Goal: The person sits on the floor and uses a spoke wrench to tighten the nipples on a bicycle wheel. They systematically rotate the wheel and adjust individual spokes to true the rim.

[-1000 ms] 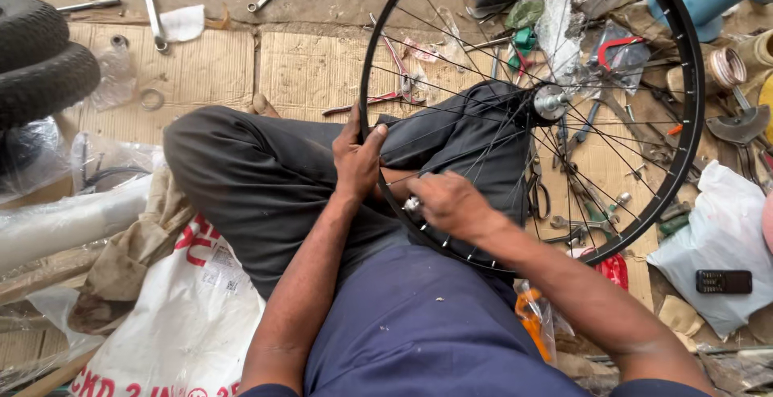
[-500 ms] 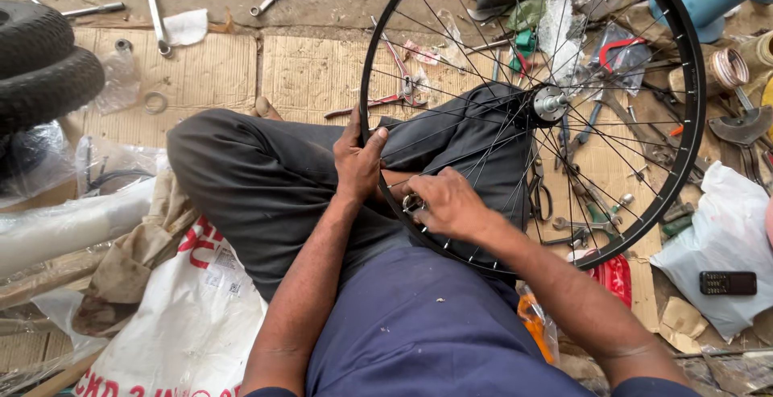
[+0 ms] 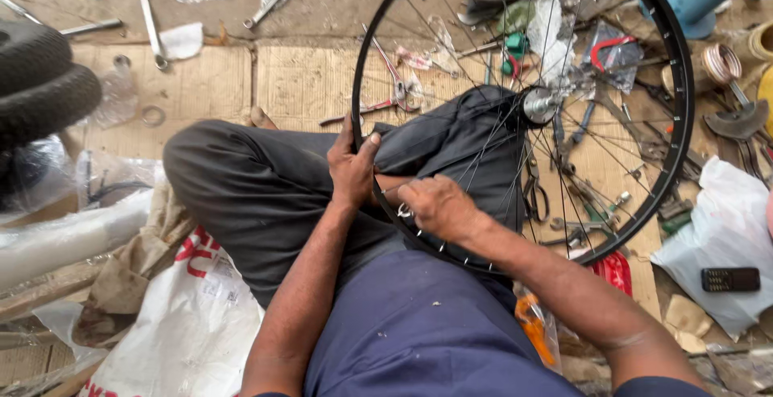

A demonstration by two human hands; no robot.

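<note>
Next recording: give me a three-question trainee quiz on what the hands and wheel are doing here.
1. True or false: the left hand grips the black spoked bicycle wheel rim.
2. Which hand holds a small metal tool at the rim: A left, B right?
3. What dark flat device lies on the white plastic bag at the far right?

Key: 1 true. 2 B, the right hand. 3 A black mobile phone.
</note>
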